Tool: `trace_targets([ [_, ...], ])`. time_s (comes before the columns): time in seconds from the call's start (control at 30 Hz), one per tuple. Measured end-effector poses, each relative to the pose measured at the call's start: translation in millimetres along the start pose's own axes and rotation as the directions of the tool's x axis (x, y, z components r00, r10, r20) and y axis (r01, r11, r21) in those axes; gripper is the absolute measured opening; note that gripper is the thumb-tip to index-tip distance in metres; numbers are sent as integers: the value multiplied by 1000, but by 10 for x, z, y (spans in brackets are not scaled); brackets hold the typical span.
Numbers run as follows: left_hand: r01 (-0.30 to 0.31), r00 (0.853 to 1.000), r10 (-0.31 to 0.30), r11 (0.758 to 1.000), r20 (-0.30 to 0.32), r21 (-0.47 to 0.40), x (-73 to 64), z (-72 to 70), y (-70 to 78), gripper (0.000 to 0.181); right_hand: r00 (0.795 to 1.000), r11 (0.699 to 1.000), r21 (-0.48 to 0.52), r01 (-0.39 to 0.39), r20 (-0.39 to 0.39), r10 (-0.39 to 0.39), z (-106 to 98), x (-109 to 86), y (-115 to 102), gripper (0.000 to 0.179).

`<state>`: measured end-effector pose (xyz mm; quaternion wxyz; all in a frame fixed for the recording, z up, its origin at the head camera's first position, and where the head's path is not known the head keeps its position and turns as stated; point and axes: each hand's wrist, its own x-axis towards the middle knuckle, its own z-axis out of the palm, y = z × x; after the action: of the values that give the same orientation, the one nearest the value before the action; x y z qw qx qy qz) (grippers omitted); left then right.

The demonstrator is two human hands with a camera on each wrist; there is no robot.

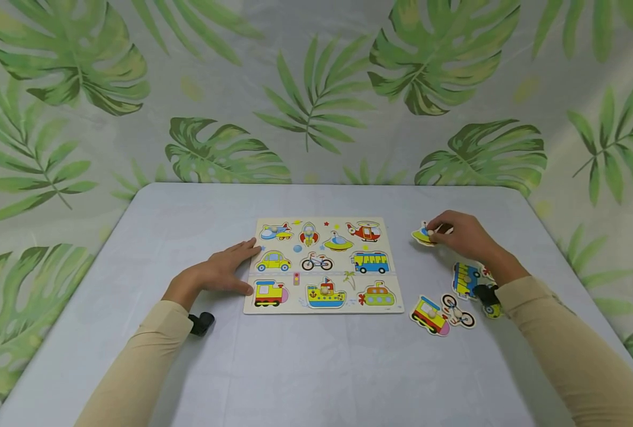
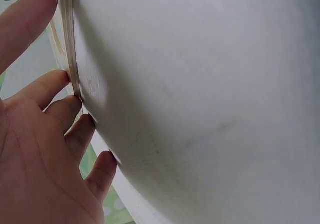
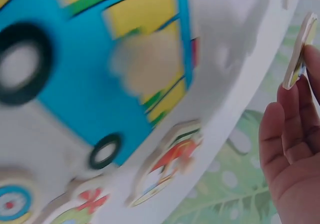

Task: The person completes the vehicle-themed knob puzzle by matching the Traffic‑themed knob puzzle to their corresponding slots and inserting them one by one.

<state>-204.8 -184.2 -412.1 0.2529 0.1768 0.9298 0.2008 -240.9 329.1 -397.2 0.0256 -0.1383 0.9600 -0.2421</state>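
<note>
1. Nearest us, the left sleeve (image 1: 135, 367) and right sleeve (image 1: 572, 350), both beige, reach in on either side of the board (image 1: 297, 302).
2. Right of the board's near corner we find the train piece (image 1: 430, 315) and, just beside it, the bike piece (image 1: 458, 311), both flat on the bench (image 1: 306, 367).
3. Farther right of the board lies the bus piece (image 1: 464, 280); next to it, we see a yellow-green piece (image 1: 492, 311) partly hidden by a black wrist camera (image 1: 487, 295).
4. At the board's left edge is our left hand (image 1: 215, 270), its fingers spread and released, touching that edge.
5. The board itself lies flat. We see the ship (image 1: 325, 293) in the middle of its near row, and the plane (image 1: 276, 231) and rocket (image 1: 308, 233) in its far row.
6. Right of the board's far half, well apart from it, our right hand (image 1: 464, 234) has its fingers grasping the saucer piece (image 1: 420, 234) in a pinch, raised and tilted above the bench.
7. Beyond the board and bench hangs a leaf-printed cloth (image 1: 316, 107).
</note>
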Motion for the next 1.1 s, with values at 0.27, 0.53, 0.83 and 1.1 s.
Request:
trace_targets([
  [0.27, 4, 1000, -4, 1000, 2, -2, -1, -7, 14, 96, 999, 999, 23, 33, 6, -33, 69, 197, -239, 20],
  [0.53, 16, 1000, -16, 1000, 8, -19, -2, -1, 23, 96, 994, 993, 40, 112, 12, -112, 137, 429, -512, 19],
  [0.83, 4, 1000, -4, 1000, -10, -11, 11, 16, -15, 95, 989, 991, 69, 118, 82, -123, 330, 698, -879, 20],
  [1.1, 16, 1000, -16, 1000, -9, 3, 3, 15, 16, 95, 977, 987, 98, 125, 162, -140, 641, 791, -1187, 19],
])
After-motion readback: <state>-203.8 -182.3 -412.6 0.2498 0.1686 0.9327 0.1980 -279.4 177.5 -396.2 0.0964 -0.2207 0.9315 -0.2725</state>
